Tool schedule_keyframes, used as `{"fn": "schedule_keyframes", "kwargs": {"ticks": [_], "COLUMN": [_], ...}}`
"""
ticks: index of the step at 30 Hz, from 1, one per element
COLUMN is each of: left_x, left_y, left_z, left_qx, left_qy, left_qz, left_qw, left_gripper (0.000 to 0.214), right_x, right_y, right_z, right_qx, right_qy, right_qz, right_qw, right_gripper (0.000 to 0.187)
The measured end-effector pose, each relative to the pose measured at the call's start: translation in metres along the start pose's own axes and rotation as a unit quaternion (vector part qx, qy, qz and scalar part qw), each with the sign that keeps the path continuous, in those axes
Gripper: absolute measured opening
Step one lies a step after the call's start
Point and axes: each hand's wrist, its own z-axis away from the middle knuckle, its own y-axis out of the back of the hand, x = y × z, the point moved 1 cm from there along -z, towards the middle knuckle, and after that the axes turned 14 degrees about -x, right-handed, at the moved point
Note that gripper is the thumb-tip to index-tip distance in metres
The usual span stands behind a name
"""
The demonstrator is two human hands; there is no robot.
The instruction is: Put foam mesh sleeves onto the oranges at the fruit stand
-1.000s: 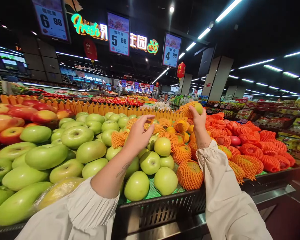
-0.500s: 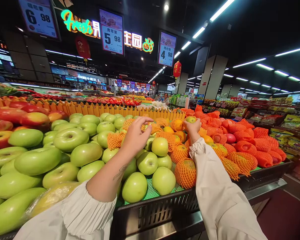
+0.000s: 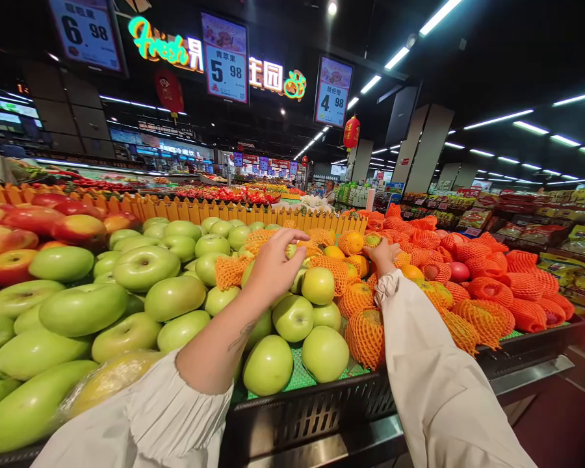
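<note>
My left hand [image 3: 279,265] hovers above the green apples [image 3: 293,317], its fingers curved and apart. A bit of green shows between thumb and fingers, and it looks like fruit lying behind. Farther right, my right hand [image 3: 383,255] reaches over the oranges [image 3: 355,243]. Its fingers are round a small yellow-green fruit [image 3: 372,240], partly hidden by the hand, so its kind is unclear. Orange foam net sleeves [image 3: 229,272] lie among the apples, and an orange in a net [image 3: 365,338] sits at the front edge.
Red-yellow apples [image 3: 34,221] are piled at the left, and fruit in red-orange nets [image 3: 490,289] at the right. A black slatted crate [image 3: 312,413] edges the front. Behind stands a low yellow picket fence [image 3: 195,210]. Price screens [image 3: 225,58] hang overhead.
The view has shifted slightly, so the scene sits farther right. My right hand has lowered a little with the yellow-green fruit, and its fingers look more spread. My left hand has barely moved.
</note>
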Motion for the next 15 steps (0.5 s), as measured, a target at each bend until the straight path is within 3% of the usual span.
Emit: {"fn": "schedule_keyframes", "kwargs": {"ticks": [3, 8, 15], "left_x": [-0.0003, -0.0018, -0.001], "left_y": [-0.0002, -0.0006, 0.0002], "left_z": [-0.0002, 0.0004, 0.0014], "left_qx": [0.001, 0.005, 0.002], "left_qy": [0.002, 0.004, 0.005], "left_qz": [-0.003, -0.004, -0.003], "left_qw": [1.0, 1.0, 1.0], "left_gripper": [0.022, 0.023, 0.025], "right_x": [0.0009, 0.0002, 0.0022], "right_y": [-0.0029, -0.0031, -0.0007], "right_z": [-0.0032, -0.0007, -0.0008], "right_qx": [-0.038, -0.023, 0.007], "right_qy": [-0.015, -0.078, -0.166], "right_qz": [0.003, -0.003, -0.025], "right_qw": [0.999, 0.997, 0.986], "right_gripper": [0.091, 0.103, 0.079]}}
